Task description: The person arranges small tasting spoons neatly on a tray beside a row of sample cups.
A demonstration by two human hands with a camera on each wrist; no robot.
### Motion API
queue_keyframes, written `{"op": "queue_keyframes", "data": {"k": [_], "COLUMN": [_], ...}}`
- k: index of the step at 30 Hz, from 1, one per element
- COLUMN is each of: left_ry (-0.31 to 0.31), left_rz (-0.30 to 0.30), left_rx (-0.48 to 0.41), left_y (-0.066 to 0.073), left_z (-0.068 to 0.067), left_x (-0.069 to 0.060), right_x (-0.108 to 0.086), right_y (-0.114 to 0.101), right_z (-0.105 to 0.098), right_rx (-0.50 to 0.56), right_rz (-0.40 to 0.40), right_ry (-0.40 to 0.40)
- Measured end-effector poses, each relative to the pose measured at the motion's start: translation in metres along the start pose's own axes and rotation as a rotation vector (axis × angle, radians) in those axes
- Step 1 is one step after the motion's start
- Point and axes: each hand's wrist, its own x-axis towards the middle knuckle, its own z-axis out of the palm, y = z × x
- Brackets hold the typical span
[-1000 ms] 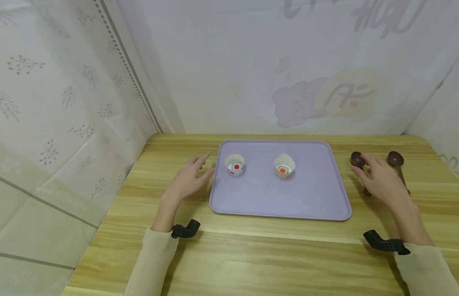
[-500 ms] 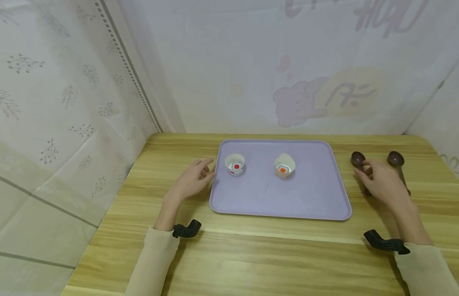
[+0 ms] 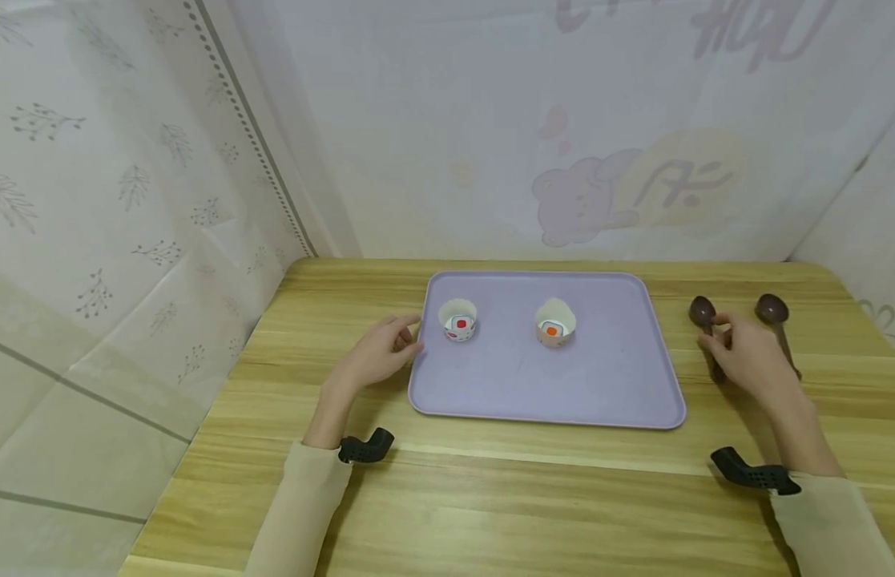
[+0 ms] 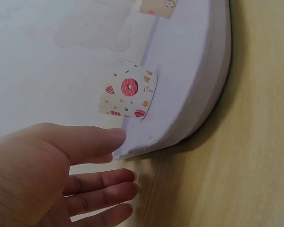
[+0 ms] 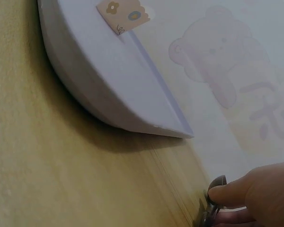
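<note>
At the right, my right hand pinches the handle of a dark brown measuring scoop between thumb and fingers; its round bowl points away from me. In the right wrist view the thumb lies against that scoop, and the fingers are partly hidden. A second brown scoop lies just right of this hand. My left hand, fingers loosely bent and holding nothing, is beside the left edge of the lilac tray. Near it on the tray stands a white paper baking cup with a red donut print.
Another paper baking cup, beige outside, stands mid-tray with a white piece marked orange inside. The white cup holds a similar piece marked red. The wooden table ends at a printed curtain behind.
My right hand's fingers have closed around the scoop's handle, and the scoop has shifted slightly right. My left hand has moved slightly toward the tray, its fingers now more bent.
</note>
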Motion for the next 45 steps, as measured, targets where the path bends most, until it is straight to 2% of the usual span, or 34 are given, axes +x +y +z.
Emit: {"op": "queue_keyframes", "data": {"k": [5,12,23,40,45], "left_ry": [-0.007,-0.013,-0.014,0.024,0.028], "left_rz": [0.009,0.008,-0.004,0.058,0.056], "left_rx": [0.008,0.031,0.026,0.064,0.06], "left_y": [-0.0016,-0.0006,-0.0029,-0.0081,-0.0085], "left_z": [0.0012,0.0026,0.004,0.0072,0.0076], "left_x": [0.0005,0.0012,0.0015,0.0014,0.0014], "right_x": [-0.002,-0.0025,-0.0027,-0.0031,-0.0042], "right_y": [0.0009,0.0018,0.0065,0.0081,0.0051], "right_z": [-0.0002,0.0005,0.0012,-0.0009,-0.0028], "right_rx": [0.004,-0.018,0.008,0.049,0.064], "right_rz": [0.033,0.014,0.029,0.044,0.056], "right_ry": [0.023,0.034,0.003,-0.043,-0.041]}}
